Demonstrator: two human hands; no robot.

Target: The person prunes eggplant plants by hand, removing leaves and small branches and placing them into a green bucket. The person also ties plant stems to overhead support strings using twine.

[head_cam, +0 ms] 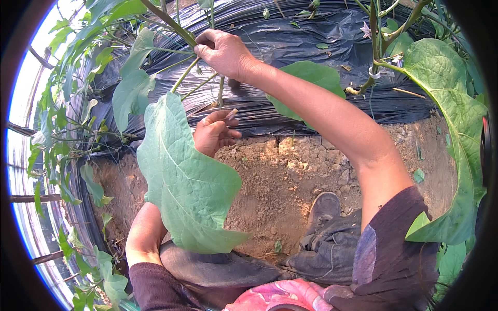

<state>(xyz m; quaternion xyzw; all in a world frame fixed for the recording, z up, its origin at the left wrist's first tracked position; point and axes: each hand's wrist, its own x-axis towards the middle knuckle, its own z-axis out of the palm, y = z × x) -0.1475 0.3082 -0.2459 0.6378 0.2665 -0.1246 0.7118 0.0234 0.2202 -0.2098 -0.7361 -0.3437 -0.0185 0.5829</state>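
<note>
My right hand (225,52) reaches across to the upper left. Its thumb and fingers are closed around the thick green stem (175,26) of an eggplant plant, where leaf stalks branch off. Lower down, my left hand (214,132) is palm up with curled fingers. At its fingertips is a small pale object (232,114), too small to name. A broad eggplant leaf (186,175) hangs in front of my left wrist and forearm and hides them. Just below my right wrist a dark rounded thing (234,83) is partly covered.
Black plastic mulch film (330,35) covers the raised bed, with dry cracked soil (280,186) before it. On the right, another eggplant stem (373,42) carries a white plastic clip (374,72) and pale purple flowers. A large leaf (443,77) hangs near my right arm. Clear sheeting (23,163) lines the left.
</note>
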